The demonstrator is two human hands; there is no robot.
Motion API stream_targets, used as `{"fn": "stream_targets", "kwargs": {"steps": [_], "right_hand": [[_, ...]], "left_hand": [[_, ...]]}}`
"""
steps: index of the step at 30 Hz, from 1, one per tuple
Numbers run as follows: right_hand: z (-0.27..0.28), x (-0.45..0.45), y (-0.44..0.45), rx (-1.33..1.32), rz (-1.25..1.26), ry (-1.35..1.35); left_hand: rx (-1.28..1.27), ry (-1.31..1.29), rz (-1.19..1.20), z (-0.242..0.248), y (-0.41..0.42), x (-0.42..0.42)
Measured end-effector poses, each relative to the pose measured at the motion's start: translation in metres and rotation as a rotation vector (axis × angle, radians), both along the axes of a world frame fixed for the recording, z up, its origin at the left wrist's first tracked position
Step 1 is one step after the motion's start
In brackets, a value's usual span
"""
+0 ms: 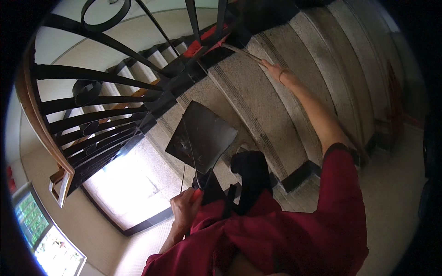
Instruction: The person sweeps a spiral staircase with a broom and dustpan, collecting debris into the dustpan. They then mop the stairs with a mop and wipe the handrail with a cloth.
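Note:
My right hand (273,70), at the end of an outstretched arm, grips the wooden handle of a broom (243,53). The broom's red bristles (194,49) lie at the inner edge of the stairs, partly behind the black railing bars. Nearer my body, my left hand (185,206) is closed around the orange-red grip of a long-handled dustpan. Its dark, flat pan (202,138) hangs or rests above the steps in front of my legs; I cannot tell whether it touches them. A thin wire or rod runs from the pan to my hand.
Speckled stone steps (248,100) with dark grooved nosings curve around me. On the left is a black metal railing (103,100) under a wooden handrail (39,124). A brightly lit landing (134,186) lies at lower left, near a window (38,224).

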State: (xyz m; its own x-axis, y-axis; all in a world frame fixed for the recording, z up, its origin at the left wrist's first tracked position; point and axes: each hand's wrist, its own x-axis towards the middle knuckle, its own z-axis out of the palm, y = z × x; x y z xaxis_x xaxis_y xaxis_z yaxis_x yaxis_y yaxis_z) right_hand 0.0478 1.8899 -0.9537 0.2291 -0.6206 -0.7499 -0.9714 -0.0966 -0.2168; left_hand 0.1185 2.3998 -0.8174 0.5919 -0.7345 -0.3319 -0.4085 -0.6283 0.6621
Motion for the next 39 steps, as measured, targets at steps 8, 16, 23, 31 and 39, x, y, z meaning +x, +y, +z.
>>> {"fn": "stream_targets", "kwargs": {"steps": [8,16,23,31,39], "right_hand": [[0.089,-0.230,0.187,0.036,-0.057,0.282],[0.134,-0.424,0.354,0.143,-0.082,0.483],[0.159,-0.486,0.421,0.079,-0.520,0.298],[0.015,-0.467,0.518,0.220,-0.733,0.100],[0.119,-0.418,0.631,0.341,-0.878,-0.269]], "left_hand": [[-0.103,0.062,-0.255,-0.018,0.034,0.034],[-0.032,0.224,-0.482,-0.033,0.046,-0.004],[-0.063,0.278,-0.647,-0.046,0.040,-0.056],[-0.041,0.320,-0.753,-0.067,0.044,-0.159],[-0.004,0.361,-0.757,-0.072,0.032,-0.232]]}}
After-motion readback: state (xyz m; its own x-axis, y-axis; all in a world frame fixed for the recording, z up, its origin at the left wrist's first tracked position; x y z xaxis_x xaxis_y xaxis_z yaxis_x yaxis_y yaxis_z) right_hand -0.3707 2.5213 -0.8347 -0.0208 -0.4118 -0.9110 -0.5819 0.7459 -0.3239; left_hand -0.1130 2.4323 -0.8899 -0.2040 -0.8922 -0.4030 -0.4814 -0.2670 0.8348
